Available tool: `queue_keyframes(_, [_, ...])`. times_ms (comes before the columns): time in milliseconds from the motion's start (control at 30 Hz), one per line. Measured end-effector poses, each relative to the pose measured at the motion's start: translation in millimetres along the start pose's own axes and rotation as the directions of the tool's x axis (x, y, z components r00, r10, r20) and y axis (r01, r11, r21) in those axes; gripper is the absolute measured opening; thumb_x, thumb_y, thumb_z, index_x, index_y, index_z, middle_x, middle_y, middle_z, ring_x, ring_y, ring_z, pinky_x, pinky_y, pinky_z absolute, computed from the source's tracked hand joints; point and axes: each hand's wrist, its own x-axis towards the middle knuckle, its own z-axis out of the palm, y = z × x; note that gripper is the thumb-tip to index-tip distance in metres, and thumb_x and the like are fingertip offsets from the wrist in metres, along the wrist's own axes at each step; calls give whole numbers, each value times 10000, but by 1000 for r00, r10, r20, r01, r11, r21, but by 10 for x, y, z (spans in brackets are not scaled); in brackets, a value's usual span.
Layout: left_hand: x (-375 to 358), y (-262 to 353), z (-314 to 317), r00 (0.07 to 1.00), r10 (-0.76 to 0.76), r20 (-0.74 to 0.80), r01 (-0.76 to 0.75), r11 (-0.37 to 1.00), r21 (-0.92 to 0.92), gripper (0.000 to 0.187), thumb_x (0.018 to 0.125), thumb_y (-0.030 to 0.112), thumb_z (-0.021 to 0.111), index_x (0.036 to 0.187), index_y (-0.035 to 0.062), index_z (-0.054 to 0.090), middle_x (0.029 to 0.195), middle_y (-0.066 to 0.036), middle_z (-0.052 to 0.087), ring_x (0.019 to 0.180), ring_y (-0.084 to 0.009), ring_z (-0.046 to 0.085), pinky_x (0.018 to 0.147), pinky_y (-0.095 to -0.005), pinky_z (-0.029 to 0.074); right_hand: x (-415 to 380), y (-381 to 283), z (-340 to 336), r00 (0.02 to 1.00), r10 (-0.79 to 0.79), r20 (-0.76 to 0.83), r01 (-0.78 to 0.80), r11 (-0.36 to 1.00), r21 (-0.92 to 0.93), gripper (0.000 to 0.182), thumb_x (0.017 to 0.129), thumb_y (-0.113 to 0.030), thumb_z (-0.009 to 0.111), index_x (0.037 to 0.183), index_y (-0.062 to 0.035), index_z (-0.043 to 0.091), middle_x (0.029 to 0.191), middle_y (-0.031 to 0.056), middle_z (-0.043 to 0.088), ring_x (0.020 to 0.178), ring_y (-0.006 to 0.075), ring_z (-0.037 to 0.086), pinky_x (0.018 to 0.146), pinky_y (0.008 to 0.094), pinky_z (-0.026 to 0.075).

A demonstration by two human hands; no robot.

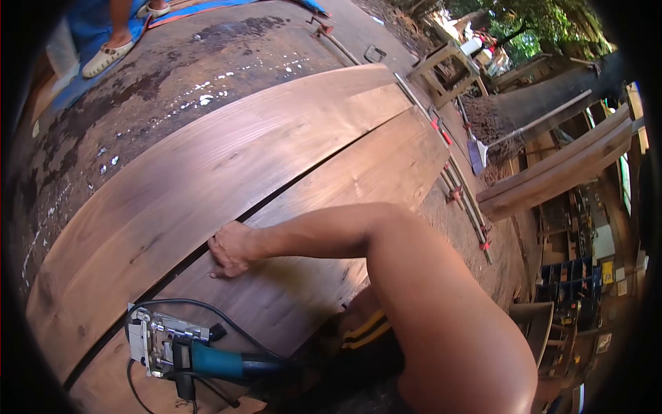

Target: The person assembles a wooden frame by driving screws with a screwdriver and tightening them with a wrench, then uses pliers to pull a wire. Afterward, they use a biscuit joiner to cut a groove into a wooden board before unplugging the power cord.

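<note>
My right hand [233, 250] is closed, with its fingers curled down at the narrow gap between two wide wooden boards. It rests on the near board [358, 179], at the edge facing the gap. Whatever may lie under the fingers is hidden. Across the gap lies the far board [207, 159], its brown grain running lengthwise. A teal corded power tool [214, 360] with a metal base plate lies on the near board, below my hand. Its black cable loops over the wood. My left hand is out of view.
Bar clamps [463, 200] lie on the ground past the boards' right end. Farther off are a plastic stool [445, 72], a broom [477, 153] and thick timber [558, 169]. At top left, a person's foot in a light clog [107, 59] stands by a blue tarp.
</note>
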Motion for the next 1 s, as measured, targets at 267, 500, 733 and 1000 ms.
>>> queue_keyframes(267, [38,22,-8,1000,19,-6,-19,1000,1,718,1019,557,346,1506,32,383,1521,-192,419,1331,-391,461,1100,-543,398,-19,10,133,990,28,-139,-31,999,-21,748,895,-659,549,986,73,673,900,246,714,931,411,699,853,450,550])
queue_keyframes(500, [-101,162,-253,986,-5,-164,0,999,-32,724,1020,563,336,1517,37,373,1534,-193,408,1343,-402,454,1107,-550,391,53,112,192,992,115,56,-124,970,208,733,844,-724,573,930,-9,711,930,249,716,968,432,687,873,465,550])
queue_keyframes(733, [-441,408,-566,960,9,-279,-40,994,-106,731,1022,569,326,1527,41,364,1546,-195,398,1354,-413,447,1114,-556,385,360,-57,-46,929,127,347,-223,942,253,967,757,-911,479,970,-2,727,1071,262,705,1130,417,642,969,491,511])
queue_keyframes(1000, [-152,485,-1449,951,-10,-307,-63,971,-229,767,971,629,353,1539,113,365,1595,-142,351,1433,-376,366,1167,-556,290,447,-129,-117,906,166,388,-260,944,203,966,762,-912,482,1031,-17,728,1061,247,716,1092,403,668,958,490,526])
